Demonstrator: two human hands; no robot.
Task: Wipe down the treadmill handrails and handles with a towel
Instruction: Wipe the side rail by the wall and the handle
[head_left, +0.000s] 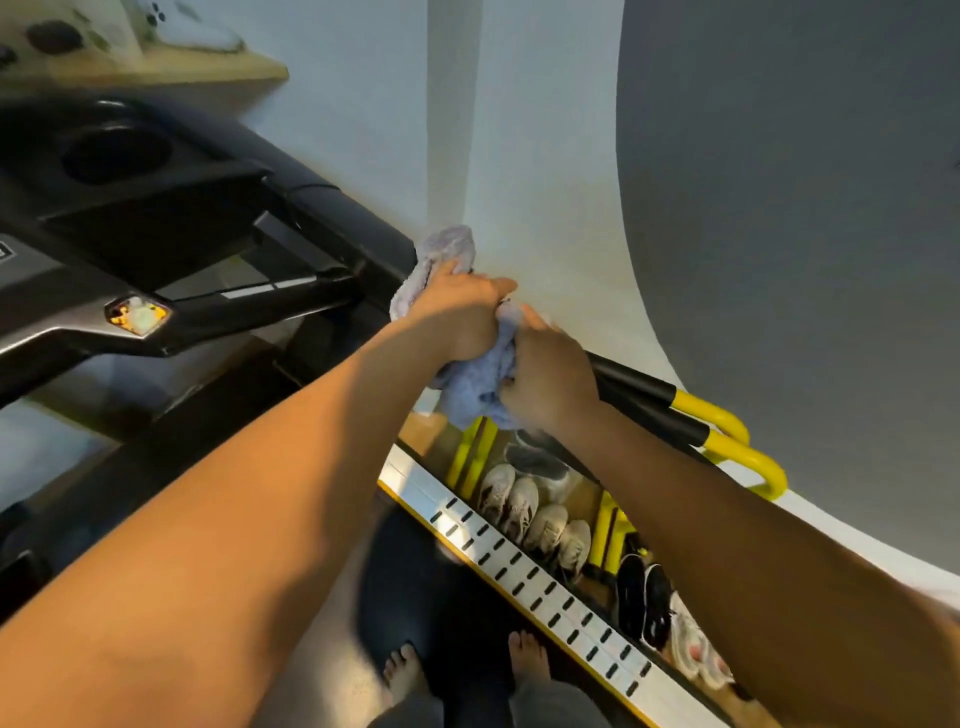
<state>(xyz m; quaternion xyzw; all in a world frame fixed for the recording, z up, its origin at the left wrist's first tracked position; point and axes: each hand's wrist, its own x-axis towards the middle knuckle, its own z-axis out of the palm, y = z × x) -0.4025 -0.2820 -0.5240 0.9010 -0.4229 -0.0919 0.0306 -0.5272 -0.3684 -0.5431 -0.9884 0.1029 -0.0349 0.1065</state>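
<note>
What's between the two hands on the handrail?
Head view: bunched blue towel fills the gap between left hand and right hand; both grip it over the black handrail.

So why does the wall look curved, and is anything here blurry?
Head view: the wide-angle lens bends the straight wall edge into an arc; the shelf top left is smeared; the towel and both hands look slightly soft; warm light falls on the left forearm.

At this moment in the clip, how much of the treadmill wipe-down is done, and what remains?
Done: nothing can be confirmed; no rail looks visibly cleaner. In hand: left hand and right hand both grip the crumpled light-blue towel around the right-side black handrail with yellow curved end. Left: apparently that rail's exposed rear stretch and the black front handle with the metal sensor plate.
</note>
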